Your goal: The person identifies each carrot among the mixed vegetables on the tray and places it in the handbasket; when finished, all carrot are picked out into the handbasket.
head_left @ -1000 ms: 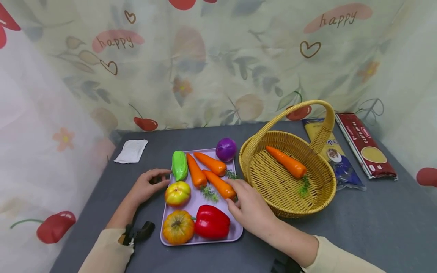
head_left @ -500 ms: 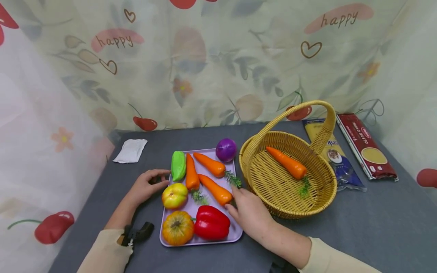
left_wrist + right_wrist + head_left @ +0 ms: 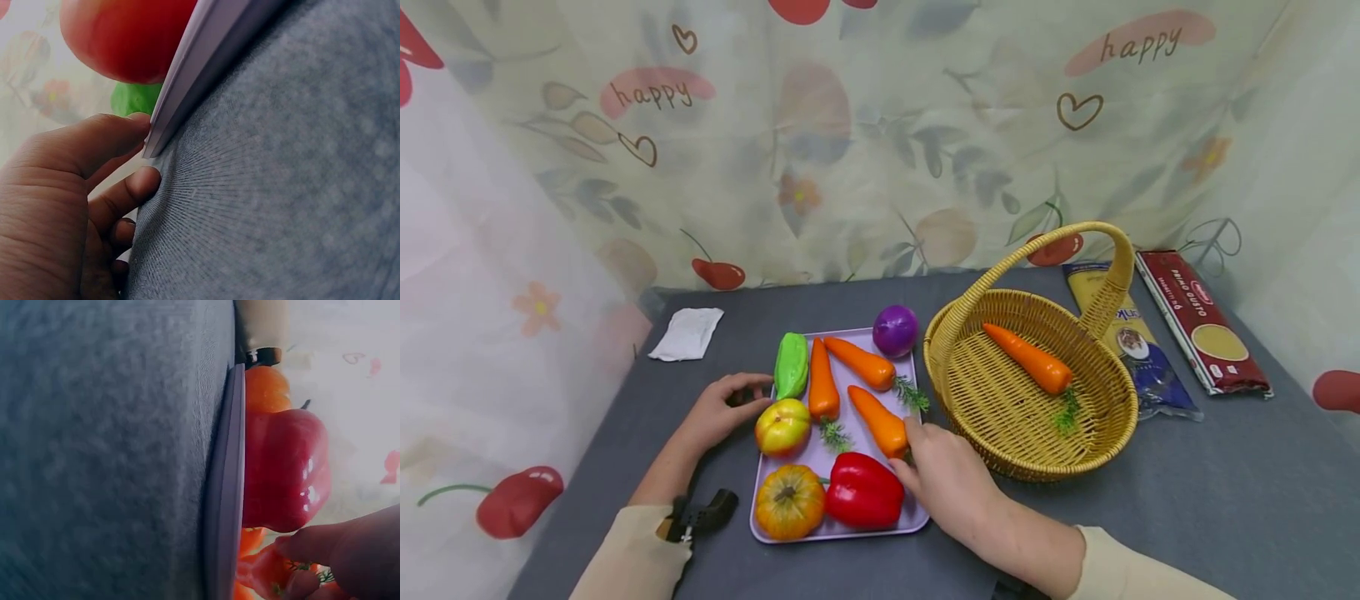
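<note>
My right hand pinches the wide end of an orange carrot between thumb and fingers. The carrot lies on the lilac tray, its tip toward the back left. My left hand rests at the tray's left side, and in the left wrist view its fingertips touch the rim. Two more carrots, one upright in view and one slanted, lie behind. A red bell pepper, small pumpkin, yellow-red peach-like fruit and green vegetable share the tray.
A wicker basket with a tall handle stands right of the tray, holding one carrot. A purple ball-shaped vegetable sits at the tray's back right corner. Pasta packs, blue-yellow and red, lie right; a white packet lies left.
My right hand has moved slightly toward the front with the carrot, whose wide end now lies closer to the bell pepper. The other carrots and the peach-like fruit shifted slightly; my left hand stays put.
</note>
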The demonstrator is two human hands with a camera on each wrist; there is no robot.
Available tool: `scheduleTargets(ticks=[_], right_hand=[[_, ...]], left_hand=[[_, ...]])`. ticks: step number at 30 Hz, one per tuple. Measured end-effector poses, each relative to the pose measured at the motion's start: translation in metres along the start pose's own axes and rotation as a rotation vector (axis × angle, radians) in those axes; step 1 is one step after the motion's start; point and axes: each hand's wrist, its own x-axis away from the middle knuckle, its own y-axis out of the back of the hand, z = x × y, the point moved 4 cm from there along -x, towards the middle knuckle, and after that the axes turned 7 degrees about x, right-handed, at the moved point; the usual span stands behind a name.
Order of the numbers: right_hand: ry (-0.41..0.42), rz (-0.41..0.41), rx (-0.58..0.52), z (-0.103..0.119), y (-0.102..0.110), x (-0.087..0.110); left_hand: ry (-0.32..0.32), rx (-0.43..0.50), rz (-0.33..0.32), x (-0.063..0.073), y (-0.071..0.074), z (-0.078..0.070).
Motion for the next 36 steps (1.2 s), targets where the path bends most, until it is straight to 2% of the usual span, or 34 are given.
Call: scheduleTargets(ticks=[5,10,13,18,24,36], right_hand=[[-0.004,-0.003,-0.026,0.005,0.014,0.003],[-0.042,-0.033,-0.04,0.011,0.04,0.006],[-0.046,-0.09,-0.07,0.013,0.058,0.009],[-0.015,-0.212,-0.186,0.013,0.089,0.016],[-0.023,-0.28,-0.262,0.007,0.123,0.025],[-0.105,-0.393,-0.253,-0.017,0.17,0.037]], left_hand=[[-0.002,0.001,0.006,0.0,0.0,-0.001],[0.007,0.01,0.011,0.0,-0.001,-0.001],[0.011,0.017,0.014,0.0,-0.001,-0.001],[0.011,0.022,0.012,0.0,-0.001,-0.002],[0.01,0.022,0.006,0.0,-0.001,-0.002],[0.001,0.018,0.009,0.0,-0.001,-0.001]])
